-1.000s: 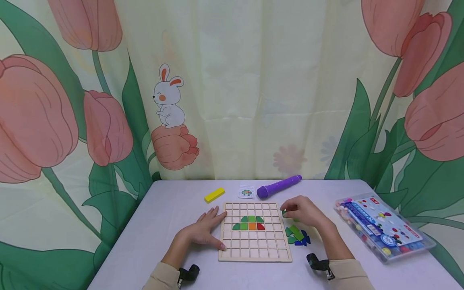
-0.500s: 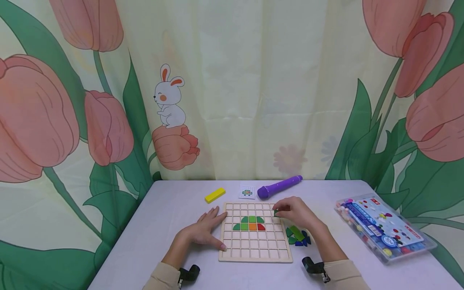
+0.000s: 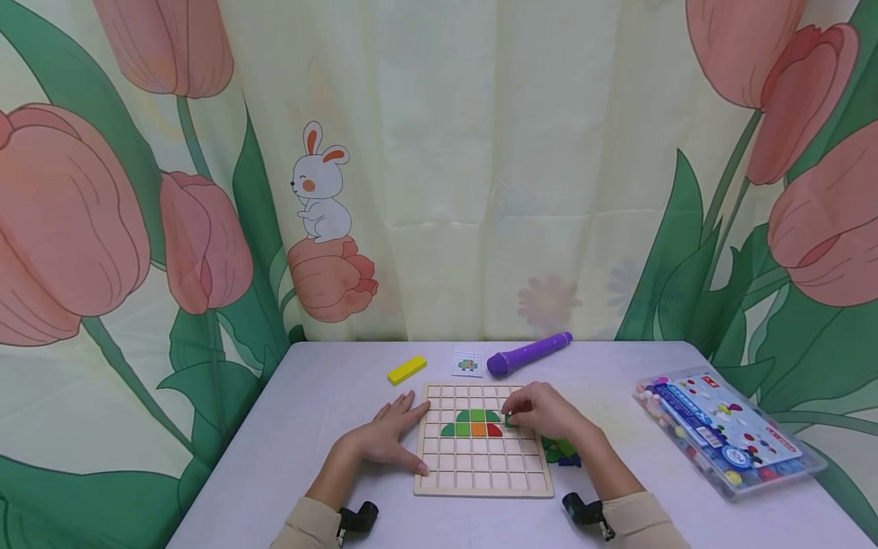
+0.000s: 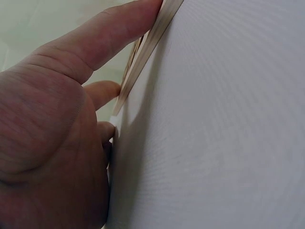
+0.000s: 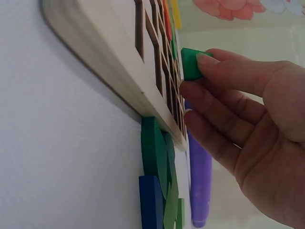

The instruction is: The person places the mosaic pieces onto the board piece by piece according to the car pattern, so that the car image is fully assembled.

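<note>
A wooden grid board (image 3: 482, 482) lies on the table, with green, orange and red pieces (image 3: 478, 422) set in its cells as a dome-like shape. My left hand (image 3: 386, 435) rests at the board's left edge, fingers spread; thumb and a fingertip touch the frame, as the left wrist view also shows. Between thumb and fingers my right hand (image 3: 545, 410) pinches a small dark green block (image 5: 190, 64), held over the board just right of the red piece. Beside the board's right edge, partly hidden by the right hand, lies a pile of green and blue pieces (image 3: 564, 451).
Behind the board are a yellow block (image 3: 407, 370), a small pattern card (image 3: 467, 364) and a purple microphone-shaped object (image 3: 528, 354). A clear plastic case (image 3: 727, 431) of colourful beads sits at the right side of the white table (image 3: 274, 427).
My right hand has moved left and nearer with the green block, from beyond the board's right edge to over its cells. The left hand has stayed in place.
</note>
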`<state>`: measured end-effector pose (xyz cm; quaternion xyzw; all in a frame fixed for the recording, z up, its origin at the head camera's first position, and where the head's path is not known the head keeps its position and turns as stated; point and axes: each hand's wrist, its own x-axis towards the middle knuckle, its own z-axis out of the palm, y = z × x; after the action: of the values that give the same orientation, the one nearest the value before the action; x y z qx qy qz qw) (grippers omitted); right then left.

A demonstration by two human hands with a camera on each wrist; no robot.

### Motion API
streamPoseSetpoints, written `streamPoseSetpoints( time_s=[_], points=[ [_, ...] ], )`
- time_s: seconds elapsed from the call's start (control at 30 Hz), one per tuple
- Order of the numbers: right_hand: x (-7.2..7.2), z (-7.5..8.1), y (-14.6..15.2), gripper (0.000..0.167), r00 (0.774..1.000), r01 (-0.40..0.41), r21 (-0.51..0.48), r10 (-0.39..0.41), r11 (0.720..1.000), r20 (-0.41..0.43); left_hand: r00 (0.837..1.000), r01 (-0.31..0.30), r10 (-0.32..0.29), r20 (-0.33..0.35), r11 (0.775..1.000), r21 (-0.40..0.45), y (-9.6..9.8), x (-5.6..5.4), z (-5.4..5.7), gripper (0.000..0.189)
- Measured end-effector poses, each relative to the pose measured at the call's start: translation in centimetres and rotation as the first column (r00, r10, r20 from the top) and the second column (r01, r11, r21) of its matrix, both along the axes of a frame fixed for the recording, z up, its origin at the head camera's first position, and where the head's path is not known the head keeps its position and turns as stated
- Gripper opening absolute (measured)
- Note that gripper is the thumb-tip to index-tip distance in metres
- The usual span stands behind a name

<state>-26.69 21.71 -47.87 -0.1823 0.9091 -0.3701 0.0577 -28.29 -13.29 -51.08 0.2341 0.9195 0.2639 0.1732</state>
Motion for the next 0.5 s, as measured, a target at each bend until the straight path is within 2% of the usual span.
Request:
streamPoseSetpoints(
  time_s=[0.27, 0.5],
  points=[
    [0.18, -0.13, -0.48, 0.011, 0.999, -0.027, 0.039, 0.026, 0.999, 0.018, 1.000, 0.001, -0.001, 0.002, 1.000, 0.000, 0.01, -0.05, -0.03, 0.120],
    [0.22, -0.25, -0.63, 0.016, 0.999, -0.011, 0.053, 0.008, 0.999, 0.049, 1.000, 0.010, -0.010, -0.007, 1.000, -0.001, 0.03, -0.02, 0.01, 0.120]
  ],
)
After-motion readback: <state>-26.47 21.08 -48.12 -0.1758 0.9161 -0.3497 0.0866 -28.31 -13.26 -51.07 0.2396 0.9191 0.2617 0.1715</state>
